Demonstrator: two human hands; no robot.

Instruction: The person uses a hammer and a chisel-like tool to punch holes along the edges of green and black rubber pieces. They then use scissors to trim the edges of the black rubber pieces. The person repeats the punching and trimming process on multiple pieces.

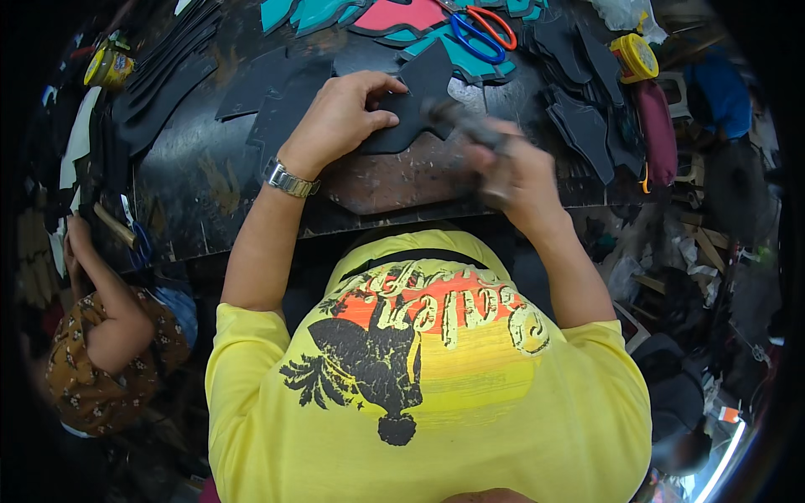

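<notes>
A flat, matte-black cut-out piece with pointed ends (428,74) lies under the left hand (345,111), its near edge overlapping a worn reddish-brown slab (398,180). The left thumb and forefinger stand apart, tips resting on the piece and steadying it rather than pinching it. The right hand (530,172) is closed round a dark, hammer-like tool (471,124); motion blurs it, so I cannot tell whether its head touches the piece.

The step in hand appears to be tapping the piece flat or along its edge. The next move would seem to call for keeping the left fingertips clear of the tool's head while holding the piece still.

Beyond lie teal cut pieces with dark edges (457,57), scissors with blue and red loop handles (478,38) and, to the right, stacked black cut-outs (580,126), all on the black tabletop (189,193).
</notes>
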